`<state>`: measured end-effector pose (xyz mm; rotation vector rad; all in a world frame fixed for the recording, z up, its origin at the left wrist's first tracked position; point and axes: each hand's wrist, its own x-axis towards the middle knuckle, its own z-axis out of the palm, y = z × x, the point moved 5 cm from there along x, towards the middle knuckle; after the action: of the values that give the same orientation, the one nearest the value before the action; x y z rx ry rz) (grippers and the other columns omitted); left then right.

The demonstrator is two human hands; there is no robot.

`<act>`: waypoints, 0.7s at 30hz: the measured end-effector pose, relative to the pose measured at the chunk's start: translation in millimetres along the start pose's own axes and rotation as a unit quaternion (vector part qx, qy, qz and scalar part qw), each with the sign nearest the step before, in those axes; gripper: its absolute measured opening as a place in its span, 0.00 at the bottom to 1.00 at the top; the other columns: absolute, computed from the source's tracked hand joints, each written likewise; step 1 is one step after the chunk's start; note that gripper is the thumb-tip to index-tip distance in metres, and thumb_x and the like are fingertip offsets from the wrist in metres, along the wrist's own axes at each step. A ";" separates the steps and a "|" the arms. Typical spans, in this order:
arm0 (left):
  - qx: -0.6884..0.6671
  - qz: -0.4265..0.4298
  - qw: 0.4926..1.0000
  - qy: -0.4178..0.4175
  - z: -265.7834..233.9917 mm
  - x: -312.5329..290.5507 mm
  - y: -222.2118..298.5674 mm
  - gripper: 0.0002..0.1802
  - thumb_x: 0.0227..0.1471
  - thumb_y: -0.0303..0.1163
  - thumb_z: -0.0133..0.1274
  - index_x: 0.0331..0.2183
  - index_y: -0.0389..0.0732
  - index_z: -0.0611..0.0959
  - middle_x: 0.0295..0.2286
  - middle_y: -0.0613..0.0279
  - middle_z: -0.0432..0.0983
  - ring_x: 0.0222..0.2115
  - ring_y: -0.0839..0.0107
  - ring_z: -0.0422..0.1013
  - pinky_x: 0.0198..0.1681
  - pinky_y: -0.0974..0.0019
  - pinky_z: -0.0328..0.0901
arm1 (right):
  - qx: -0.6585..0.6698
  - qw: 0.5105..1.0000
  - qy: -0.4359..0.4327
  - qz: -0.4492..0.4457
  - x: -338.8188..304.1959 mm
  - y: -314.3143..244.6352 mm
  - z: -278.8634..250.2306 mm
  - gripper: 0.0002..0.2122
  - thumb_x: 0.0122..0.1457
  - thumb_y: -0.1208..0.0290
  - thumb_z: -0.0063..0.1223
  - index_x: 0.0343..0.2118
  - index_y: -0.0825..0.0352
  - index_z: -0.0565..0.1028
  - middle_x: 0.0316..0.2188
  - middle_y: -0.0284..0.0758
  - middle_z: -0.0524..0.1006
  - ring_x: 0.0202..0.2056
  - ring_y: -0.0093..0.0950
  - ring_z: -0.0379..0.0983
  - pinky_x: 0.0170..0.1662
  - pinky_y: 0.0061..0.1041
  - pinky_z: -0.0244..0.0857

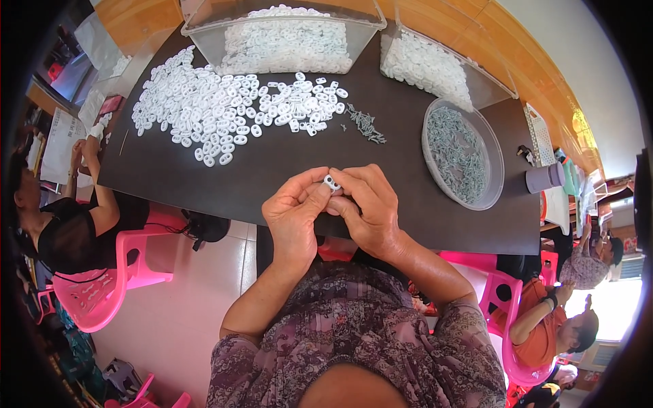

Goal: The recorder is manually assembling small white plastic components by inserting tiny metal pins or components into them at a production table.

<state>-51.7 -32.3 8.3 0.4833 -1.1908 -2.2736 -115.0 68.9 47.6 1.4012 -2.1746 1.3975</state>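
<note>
Over the table's near edge, my two hands meet around a small white oval plastic piece with dark holes (330,182). My left hand (297,204) pinches it between thumb and fingers from the left. From the right, my right hand (364,204) closes its thumb and fingertips at the same piece; whether a screw is also between them is hidden. Beyond my hands lies a large heap of white oval pieces (197,109), with a smaller heap of similar pieces (299,102) beside it. A little pile of grey screws (366,126) lies right of these.
A round clear tub (495,178) of grey screws stands at the right. Two clear plastic bins, one (197,27) behind the heaps and another (500,92) at back right, hold white pieces. A lilac cup (544,178) lies at the table's right edge. People sit on pink chairs (129,265) both sides.
</note>
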 end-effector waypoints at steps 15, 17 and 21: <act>0.000 0.000 1.000 -0.017 -3.7 -3.0 -4.6 0.11 0.53 0.22 0.51 0.40 0.28 0.77 0.27 0.61 0.76 0.25 0.80 0.69 0.30 0.78 0.66 | 0.082 0.993 0.041 0.069 -8.9 5.9 -0.3 0.16 0.41 0.84 0.57 0.37 0.70 0.76 0.31 0.38 0.74 0.31 0.33 0.70 0.33 0.27 0.65; -0.003 0.003 1.000 -0.021 -5.6 -2.7 -6.2 0.11 0.51 0.20 0.52 0.38 0.28 0.78 0.29 0.59 0.76 0.26 0.77 0.70 0.30 0.75 0.65 | 0.082 0.993 0.039 0.071 -9.5 6.4 0.8 0.16 0.41 0.84 0.58 0.38 0.70 0.76 0.31 0.38 0.74 0.31 0.33 0.70 0.33 0.27 0.66; -0.007 0.005 1.000 -0.025 -7.1 -1.8 -6.1 0.11 0.50 0.19 0.52 0.38 0.29 0.78 0.28 0.60 0.76 0.26 0.78 0.69 0.30 0.76 0.65 | 0.078 0.995 0.025 0.064 -11.1 5.9 1.9 0.17 0.43 0.85 0.57 0.40 0.71 0.75 0.33 0.38 0.73 0.31 0.28 0.70 0.32 0.23 0.67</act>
<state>-48.3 -32.9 -0.6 0.4170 -1.1988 -2.2968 -113.2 74.7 36.4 1.2807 -2.1989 1.6622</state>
